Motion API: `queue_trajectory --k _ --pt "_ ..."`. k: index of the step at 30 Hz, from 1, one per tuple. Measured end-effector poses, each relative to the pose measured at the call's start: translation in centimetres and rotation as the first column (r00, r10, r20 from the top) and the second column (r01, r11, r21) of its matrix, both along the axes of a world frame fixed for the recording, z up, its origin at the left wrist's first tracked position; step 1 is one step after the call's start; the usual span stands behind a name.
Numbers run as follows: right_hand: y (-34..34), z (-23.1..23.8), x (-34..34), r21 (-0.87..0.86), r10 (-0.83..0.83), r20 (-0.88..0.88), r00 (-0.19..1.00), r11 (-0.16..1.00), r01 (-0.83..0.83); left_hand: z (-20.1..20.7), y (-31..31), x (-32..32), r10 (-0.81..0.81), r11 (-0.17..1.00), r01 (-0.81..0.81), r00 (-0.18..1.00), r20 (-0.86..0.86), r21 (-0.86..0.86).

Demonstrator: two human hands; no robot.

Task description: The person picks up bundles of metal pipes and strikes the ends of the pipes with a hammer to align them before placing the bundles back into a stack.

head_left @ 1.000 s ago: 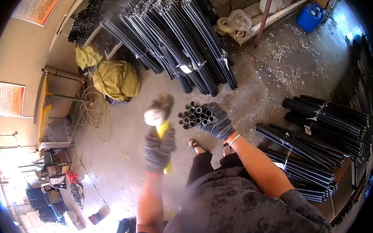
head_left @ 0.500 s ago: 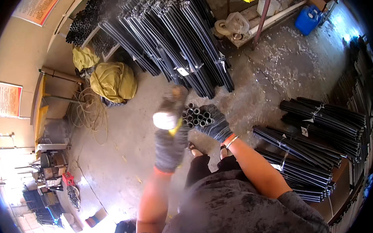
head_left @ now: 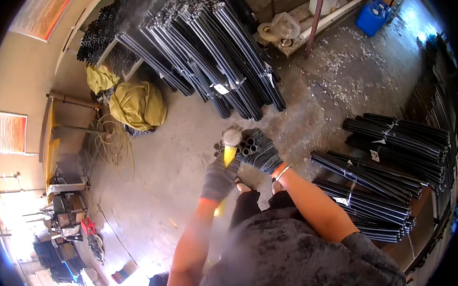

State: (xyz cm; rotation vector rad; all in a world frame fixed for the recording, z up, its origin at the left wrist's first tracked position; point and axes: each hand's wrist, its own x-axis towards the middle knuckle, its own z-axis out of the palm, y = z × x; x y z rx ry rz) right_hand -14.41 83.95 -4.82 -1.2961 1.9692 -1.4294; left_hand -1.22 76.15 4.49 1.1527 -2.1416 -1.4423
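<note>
A large stack of black tubes [head_left: 202, 55] is standing on end ahead, presumably to save room. Tied bundles [head_left: 368, 184] are resting at right, ties apparently keeping them together. A smaller tube cluster [head_left: 246, 151] is standing before the person, the gloved right hand [head_left: 262, 154] grasping its side, seemingly for steadiness. A yellow-handled hammer [head_left: 230, 153] is overlapping its top, the gloved left hand [head_left: 220, 180] clenching the handle; contact cannot be confirmed.
</note>
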Motion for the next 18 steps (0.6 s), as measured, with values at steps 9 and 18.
queue_trajectory --k 9,18 --pt "-0.7 3.5 -1.5 0.136 0.14 -0.029 0.99 0.981 -0.135 7.5 0.6 1.5 0.197 0.98 -0.176 0.858 -0.474 0.088" --pt "-1.0 -4.0 -1.6 -0.027 -0.082 0.195 0.977 0.996 0.089 7.1 0.4 2.4 0.193 0.978 -0.184 0.977 -0.095 0.097"
